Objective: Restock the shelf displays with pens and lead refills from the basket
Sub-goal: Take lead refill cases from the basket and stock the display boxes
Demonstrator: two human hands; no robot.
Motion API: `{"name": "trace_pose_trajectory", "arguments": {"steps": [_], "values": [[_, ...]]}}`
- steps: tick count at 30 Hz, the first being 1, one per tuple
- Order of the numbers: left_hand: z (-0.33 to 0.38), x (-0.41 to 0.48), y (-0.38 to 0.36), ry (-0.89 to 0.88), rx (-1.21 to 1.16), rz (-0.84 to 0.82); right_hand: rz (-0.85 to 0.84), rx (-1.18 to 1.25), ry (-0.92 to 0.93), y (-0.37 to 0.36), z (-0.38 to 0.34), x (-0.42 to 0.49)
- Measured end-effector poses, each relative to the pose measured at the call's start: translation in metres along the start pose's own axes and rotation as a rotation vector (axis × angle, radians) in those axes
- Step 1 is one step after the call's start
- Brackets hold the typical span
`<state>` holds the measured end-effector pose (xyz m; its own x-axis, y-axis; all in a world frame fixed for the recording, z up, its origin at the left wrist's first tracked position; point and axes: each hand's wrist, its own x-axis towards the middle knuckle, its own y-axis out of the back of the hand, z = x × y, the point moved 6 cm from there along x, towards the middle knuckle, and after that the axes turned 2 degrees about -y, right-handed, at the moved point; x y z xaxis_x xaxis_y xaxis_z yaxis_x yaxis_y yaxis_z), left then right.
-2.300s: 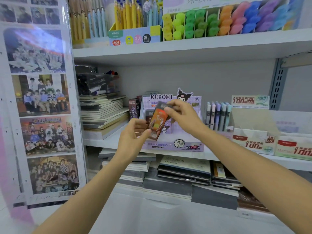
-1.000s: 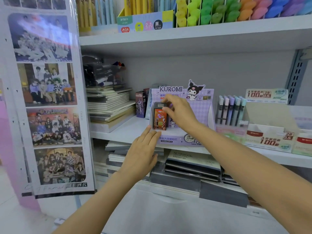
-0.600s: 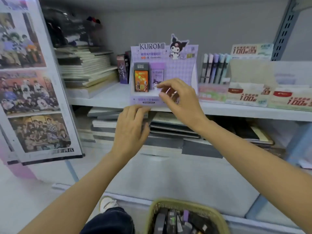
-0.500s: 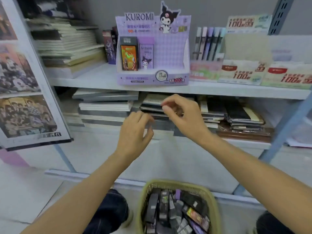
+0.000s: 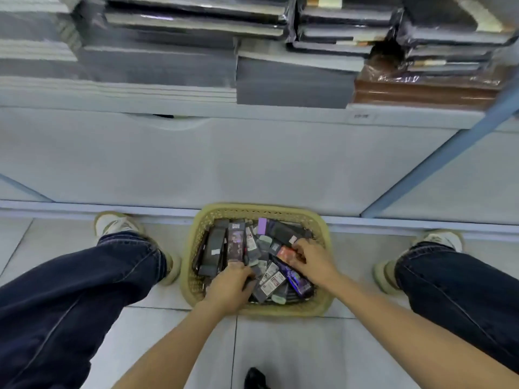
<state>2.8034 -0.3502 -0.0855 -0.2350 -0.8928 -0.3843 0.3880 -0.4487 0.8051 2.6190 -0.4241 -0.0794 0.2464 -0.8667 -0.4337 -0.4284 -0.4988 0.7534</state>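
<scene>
**Both hands down in the basket of refills**

The yellow woven basket sits on the tiled floor in the lower middle of the frame, close against the foot of the shelving. It is heaped with slim dark packs lying every which way. The right hand is in over the basket's right side. Its fingertips pinch an orange-red pack near the middle of the heap. Just below that, a purple pack slants toward the basket's lower right corner. The left hand reaches in at the near left corner, fingers curled down among the packs. I cannot tell whether it has hold of one, as the knuckles hide what lies beneath. The two hands are near each other but apart.

On either side of the basket stand the person's legs in dark blue jeans, with pale shoes pointing toward the shelving. Above the basket is a plain white base panel. Along the top of the frame lie stacks of wrapped notebooks, grey and black, with a brown stack at the upper right. A blue upright slants across the right side.
</scene>
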Motion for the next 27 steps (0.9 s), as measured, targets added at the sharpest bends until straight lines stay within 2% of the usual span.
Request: {"name": "trace_pose_trajectory", "arguments": {"steps": [3,10,19,25,27], "values": [[-0.004,0.008,-0.015,0.027,0.011,0.028,0.049,-0.031,-0.068,-0.019,0.014,-0.001],[-0.011,0.015,-0.018,0.068,-0.089,0.103,-0.061,0.003,-0.097,-0.034,0.013,0.002],[-0.008,0.015,-0.014,0.178,-0.213,0.039,-0.234,-0.078,-0.105,-0.038,0.007,-0.005],[-0.005,0.013,-0.015,0.194,-0.322,-0.009,-0.326,-0.050,-0.053,-0.034,0.004,-0.006],[-0.003,0.013,-0.017,0.219,-0.402,-0.021,-0.336,0.042,-0.043,-0.032,0.002,-0.006]]}}
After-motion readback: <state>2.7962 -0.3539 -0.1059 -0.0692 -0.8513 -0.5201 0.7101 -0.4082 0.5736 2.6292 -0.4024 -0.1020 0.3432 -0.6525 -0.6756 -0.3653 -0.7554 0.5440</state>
